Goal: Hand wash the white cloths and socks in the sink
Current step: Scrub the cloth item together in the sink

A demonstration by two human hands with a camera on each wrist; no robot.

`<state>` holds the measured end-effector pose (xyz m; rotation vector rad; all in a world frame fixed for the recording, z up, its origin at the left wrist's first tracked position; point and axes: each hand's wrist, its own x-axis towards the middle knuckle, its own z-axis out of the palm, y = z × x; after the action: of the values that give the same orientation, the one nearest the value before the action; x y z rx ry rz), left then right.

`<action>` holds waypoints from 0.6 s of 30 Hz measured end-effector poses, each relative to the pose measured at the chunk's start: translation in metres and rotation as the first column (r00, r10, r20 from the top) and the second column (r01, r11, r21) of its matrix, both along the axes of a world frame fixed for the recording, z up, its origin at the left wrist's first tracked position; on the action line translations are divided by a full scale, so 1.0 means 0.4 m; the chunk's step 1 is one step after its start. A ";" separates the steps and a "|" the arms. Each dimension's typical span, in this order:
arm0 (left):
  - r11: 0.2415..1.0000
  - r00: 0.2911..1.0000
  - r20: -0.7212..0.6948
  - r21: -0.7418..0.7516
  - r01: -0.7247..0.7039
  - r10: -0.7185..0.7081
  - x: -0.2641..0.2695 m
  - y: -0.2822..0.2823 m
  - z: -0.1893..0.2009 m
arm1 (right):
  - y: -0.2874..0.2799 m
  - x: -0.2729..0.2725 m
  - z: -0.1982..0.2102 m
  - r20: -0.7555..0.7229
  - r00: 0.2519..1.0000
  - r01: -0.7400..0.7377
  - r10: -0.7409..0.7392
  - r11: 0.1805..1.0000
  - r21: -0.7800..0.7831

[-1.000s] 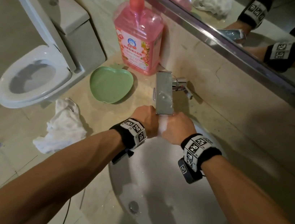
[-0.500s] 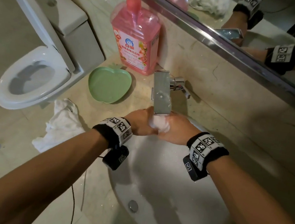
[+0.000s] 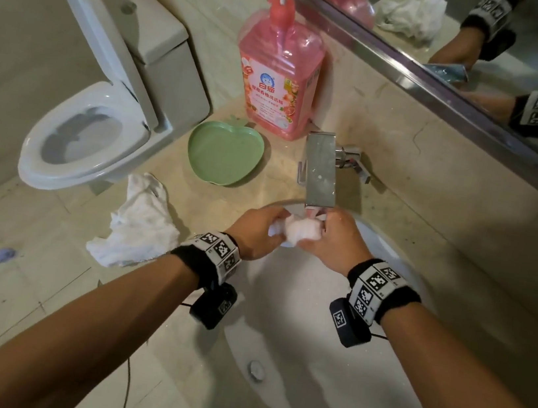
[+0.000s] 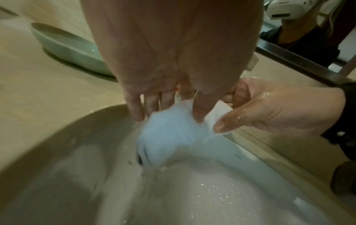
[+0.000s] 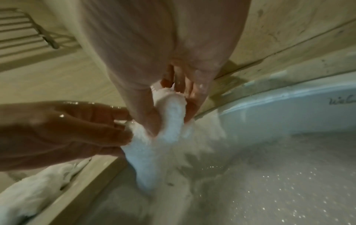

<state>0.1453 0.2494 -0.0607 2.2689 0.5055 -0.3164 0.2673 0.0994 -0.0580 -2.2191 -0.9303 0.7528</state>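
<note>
Both hands are gripping a sodden, fluffy white cloth [image 3: 298,230] under the flat steel faucet [image 3: 322,173], at the far rim of the smooth round sink [image 3: 319,401]. The left hand [image 3: 258,230] is pinching one end with curled fingers; the right hand [image 3: 341,241] is curling round the other, thumb pressing on top. A second crumpled white cloth [image 3: 138,227] is lying on the stone worktop [image 3: 263,182] to the left, near a green apple-shaped dish [image 3: 224,152] and pink soap bottle [image 3: 278,77]. The basin's near half is lying open. Against a second ago, the hands are sitting slightly apart, with more cloth showing.
</note>
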 end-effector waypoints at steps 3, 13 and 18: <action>0.991 0.983 0.133 -0.059 -0.123 0.130 0.021 -0.013 0.009 | -0.003 0.000 -0.005 -0.038 0.997 0.063 -0.061 0.998 0.027; 0.986 0.989 -0.006 0.083 0.145 -0.145 0.102 -0.048 -0.019 | -0.067 0.009 -0.006 0.120 0.993 -0.032 0.023 0.997 0.071; 0.999 0.998 0.051 -0.003 -0.042 0.042 0.094 -0.047 -0.009 | -0.066 0.018 0.006 0.119 0.989 0.083 -0.093 0.993 0.089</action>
<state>0.1829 0.2308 -0.0643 2.2549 0.5257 -0.2369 0.2746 0.0728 -0.0555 -2.2367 -0.8992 0.5323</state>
